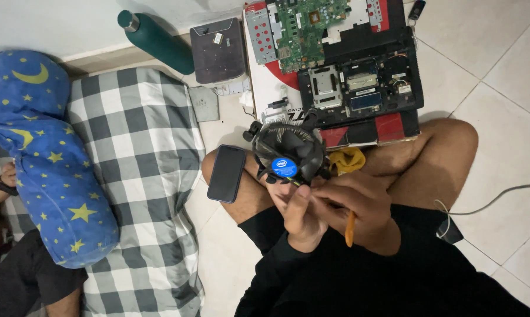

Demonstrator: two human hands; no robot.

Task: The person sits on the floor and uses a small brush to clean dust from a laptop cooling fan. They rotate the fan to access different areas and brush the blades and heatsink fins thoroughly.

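Left hand (300,214), centre frame, just below middle: fingers closed round lower edge of black CPU cooler fan (289,154), thumb up against its rim. Right hand (362,208), just right of the left and touching it: fingers curled, holding an orange-handled tool (350,229); handle sticks down from the fist, tip hidden behind fingers at fan's edge.

Fan: round, black blades, blue round sticker at hub, mounting legs sticking out; held above person's left knee, centre frame.

Other items:
- Phone (226,174), black, screen dark, lying on the knee just left of fan.
- Yellow cloth (347,159), just right of fan, partly behind it.
- Opened laptop base (362,82), black, upper centre-right, internals exposed, on a red/white box (271,88).
- Green circuit board (303,26), top centre, w/ metal bracket at its left.
- Small dark square device (218,50), left of the board.
- Green bottle (156,40), lying down, upper left-centre.
- Checked grey/white mattress cover (136,170), left half.
- Blue bolster w/ yellow stars & moons (50,158), far left.
- Another person's hand (5,179) at left edge, beside the bolster.
- White cable (494,199), right, over tiled floor (500,70).
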